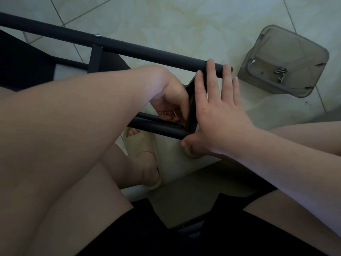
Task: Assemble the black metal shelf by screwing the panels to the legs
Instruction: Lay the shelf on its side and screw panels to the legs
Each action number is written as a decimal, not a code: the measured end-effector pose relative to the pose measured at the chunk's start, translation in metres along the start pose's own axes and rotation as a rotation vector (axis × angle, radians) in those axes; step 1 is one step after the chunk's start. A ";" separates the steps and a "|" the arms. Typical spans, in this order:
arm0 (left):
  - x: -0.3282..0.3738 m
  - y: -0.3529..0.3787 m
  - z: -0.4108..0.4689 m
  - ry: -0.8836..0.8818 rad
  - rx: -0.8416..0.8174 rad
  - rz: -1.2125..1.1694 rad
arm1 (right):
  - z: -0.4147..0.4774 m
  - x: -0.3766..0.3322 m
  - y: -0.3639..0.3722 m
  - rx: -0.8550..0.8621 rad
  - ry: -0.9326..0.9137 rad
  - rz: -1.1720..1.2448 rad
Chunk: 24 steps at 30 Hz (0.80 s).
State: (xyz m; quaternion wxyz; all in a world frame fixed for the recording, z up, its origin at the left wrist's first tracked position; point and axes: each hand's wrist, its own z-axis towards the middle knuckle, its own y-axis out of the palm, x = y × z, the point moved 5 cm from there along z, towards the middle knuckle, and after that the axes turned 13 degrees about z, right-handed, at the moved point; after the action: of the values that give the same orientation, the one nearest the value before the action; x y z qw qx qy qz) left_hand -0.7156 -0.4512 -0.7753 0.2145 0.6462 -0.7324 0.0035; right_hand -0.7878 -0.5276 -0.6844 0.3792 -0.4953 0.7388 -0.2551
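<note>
At the upper right, a clear tub (258,52) on the floor held a few screws (280,71). The shelf (129,48) lay across the centre. The right hand (221,111) pressed straight, spread fingers against its end panel (191,108). The left hand (169,100) curled behind it, its hold unclear.

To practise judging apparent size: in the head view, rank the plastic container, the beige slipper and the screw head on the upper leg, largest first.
1. plastic container
2. beige slipper, partly hidden, so less sure
3. screw head on the upper leg, clearly smallest
</note>
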 end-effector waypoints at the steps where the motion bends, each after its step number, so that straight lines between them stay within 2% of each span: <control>1: -0.001 0.001 0.000 -0.007 -0.001 0.007 | 0.000 0.000 0.000 0.000 0.000 0.002; 24: -0.003 0.004 0.005 -0.021 0.007 0.031 | 0.002 0.002 0.004 0.025 -0.007 0.001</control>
State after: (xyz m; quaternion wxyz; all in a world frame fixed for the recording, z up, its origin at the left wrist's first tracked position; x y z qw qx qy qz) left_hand -0.7209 -0.4488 -0.7796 0.2047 0.6355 -0.7445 0.0026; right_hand -0.7885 -0.5280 -0.6889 0.3881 -0.4912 0.7344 -0.2624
